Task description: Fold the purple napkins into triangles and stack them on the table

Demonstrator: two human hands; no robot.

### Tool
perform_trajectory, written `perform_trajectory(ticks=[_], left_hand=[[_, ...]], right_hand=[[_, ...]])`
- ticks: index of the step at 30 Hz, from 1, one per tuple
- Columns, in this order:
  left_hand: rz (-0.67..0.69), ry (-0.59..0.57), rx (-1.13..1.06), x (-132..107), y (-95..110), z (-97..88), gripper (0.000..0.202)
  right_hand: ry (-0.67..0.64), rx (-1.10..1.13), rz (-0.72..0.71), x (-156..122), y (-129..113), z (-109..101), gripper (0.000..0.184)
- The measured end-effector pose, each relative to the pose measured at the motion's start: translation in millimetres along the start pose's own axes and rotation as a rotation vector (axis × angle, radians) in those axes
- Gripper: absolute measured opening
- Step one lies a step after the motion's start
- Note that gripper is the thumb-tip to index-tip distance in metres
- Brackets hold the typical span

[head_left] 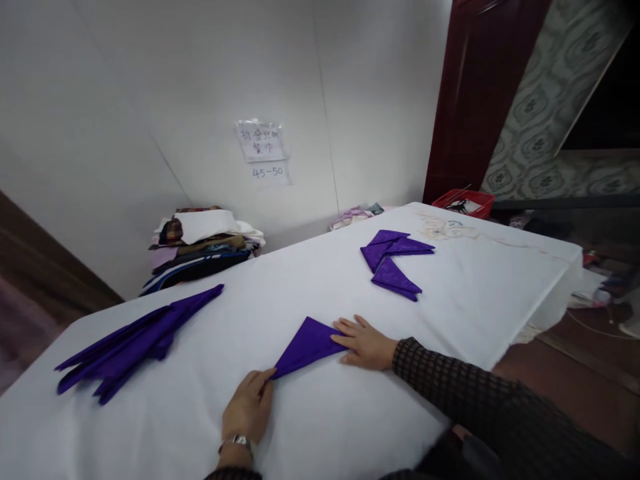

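Observation:
A purple cloth napkin (309,345), folded into a triangle, lies flat on the white tablecloth (320,427) in front of me. At its near left corner, my left hand (249,403) pinches the tip between thumb and fingers. My right hand (366,342) rests on the right corner with its fingers spread, covering that tip. Farther right lie folded purple napkins (391,259), grouped with their points facing outward. Over to the left is a loose bunch of purple napkins (133,343), unfolded and overlapping.
A pile of folded clothes (205,243) stands behind the table's left edge, with more cloth (357,216) by the wall. Near the far right corner sits a red basket (465,202). Handwritten paper signs (263,150) hang on the wall. The table's right edge drops to the floor.

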State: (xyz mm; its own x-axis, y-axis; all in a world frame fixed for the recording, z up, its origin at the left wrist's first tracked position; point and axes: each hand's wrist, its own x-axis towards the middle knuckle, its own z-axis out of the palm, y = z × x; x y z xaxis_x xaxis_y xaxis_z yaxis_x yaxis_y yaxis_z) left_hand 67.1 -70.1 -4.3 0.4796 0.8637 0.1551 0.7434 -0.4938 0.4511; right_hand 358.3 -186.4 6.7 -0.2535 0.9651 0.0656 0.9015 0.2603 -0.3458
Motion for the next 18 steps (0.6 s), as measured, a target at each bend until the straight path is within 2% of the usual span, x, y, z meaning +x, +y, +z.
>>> perform_trajectory(ticks=[9,13,18], left_hand=[[0.053,0.058,0.206,0,-9,12.8,0.034],[0.048,0.051,0.403,-1,-1,10.2,0.036],[0.040,-0.031,0.565,-5,14,6.0,0.043]], right_hand=[[0.026,0.053,-0.009,0,-1,1,0.067],[0.022,0.057,-0.017,-1,0,2,0.067],[0.004,0.052,-0.020,-1,1,3,0.068]])
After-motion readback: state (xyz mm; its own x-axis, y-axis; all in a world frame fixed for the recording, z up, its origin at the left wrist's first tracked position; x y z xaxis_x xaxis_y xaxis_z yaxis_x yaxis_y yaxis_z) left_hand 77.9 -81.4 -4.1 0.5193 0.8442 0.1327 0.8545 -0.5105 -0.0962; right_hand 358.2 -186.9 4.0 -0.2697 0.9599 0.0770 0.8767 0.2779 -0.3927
